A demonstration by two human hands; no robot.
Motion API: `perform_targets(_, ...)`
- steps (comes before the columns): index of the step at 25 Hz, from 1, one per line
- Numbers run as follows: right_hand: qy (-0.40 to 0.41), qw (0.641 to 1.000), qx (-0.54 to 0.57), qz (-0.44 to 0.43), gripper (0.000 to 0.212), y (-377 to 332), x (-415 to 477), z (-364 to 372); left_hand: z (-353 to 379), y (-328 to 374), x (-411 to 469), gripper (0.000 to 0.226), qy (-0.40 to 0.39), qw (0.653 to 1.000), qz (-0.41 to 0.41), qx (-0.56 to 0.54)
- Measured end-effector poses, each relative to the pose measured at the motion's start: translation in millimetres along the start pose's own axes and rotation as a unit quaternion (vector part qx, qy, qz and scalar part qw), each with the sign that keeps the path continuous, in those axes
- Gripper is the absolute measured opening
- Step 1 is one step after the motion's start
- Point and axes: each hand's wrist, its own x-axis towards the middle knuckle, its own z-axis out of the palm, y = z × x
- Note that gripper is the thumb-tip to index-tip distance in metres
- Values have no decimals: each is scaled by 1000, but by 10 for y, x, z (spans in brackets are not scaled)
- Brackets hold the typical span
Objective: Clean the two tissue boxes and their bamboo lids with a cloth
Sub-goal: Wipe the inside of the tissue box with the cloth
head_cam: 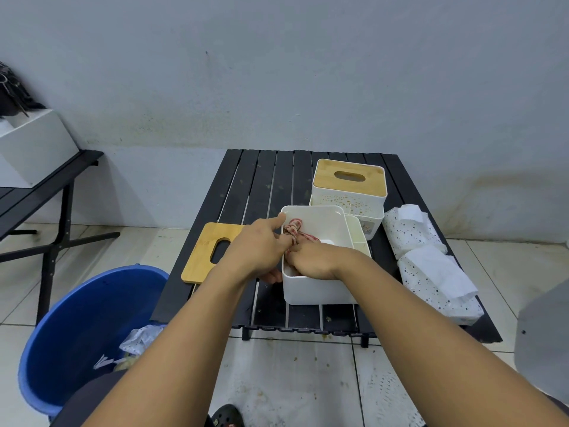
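Bench [18, 204] of black slats stands at the far left against the wall, and a white block [37, 143] sits on it with something dark on top. Below it, on the tiled floor, is a blue bucket [77, 318] with crumpled spotted wrapping in its bottom.

The low black slatted table [246, 186] fills the middle. On its left edge a bamboo lid [200, 257] lies flat, slot upward, its near corner hanging past the table edge. It is off its box and just left of the left hand [258, 251].

That hand grips the left wall of the open tissue box [317, 291]. The forefinger stretches along the rim toward the far left corner, the other fingers curl over the rim, and the thumb shows outside the wall below. The white box stands upright near the table's front edge, with a narrow side compartment on its right.

Inside it, a red-and-white cloth [295, 231] is bunched against the left wall. The right hand [311, 260] reaches down into the box from the near side and closes its curled fingers on the cloth's lower end.

Behind and to the right, touching the open box, stands the second tissue box [338, 201], its white front speckled with brown spots. The second bamboo lid [326, 177] is seated on top of it.

Two white tissue packs [431, 278] with dark dots lie along the table's right edge, one behind the other.
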Motion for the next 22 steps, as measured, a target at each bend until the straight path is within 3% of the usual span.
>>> perform_targets(3,70,997,-1,-23,55,-15,-98,-10,15,-12,5,55,4,1000,12,-2)
perform_targets(6,250,968,-27,-13,52,-67,-233,24,6,-21,23,57,-3,1000,9,-21)
perform_targets(8,317,946,-63,24,49,-101,-261,30,2,-15,26,60,-2,1000,5,-22)
perform_targets(15,165,969,-37,178,72,-92,-120,37,11,-14,6,56,4,1000,17,6)
perform_targets(18,68,986,-81,131,67,-81,-41,13,14,-24,25,56,1,1000,21,10)
perform_targets(22,-6,987,-159,28,39,-136,-186,-160,44,-70,85,57,4,1000,24,18)
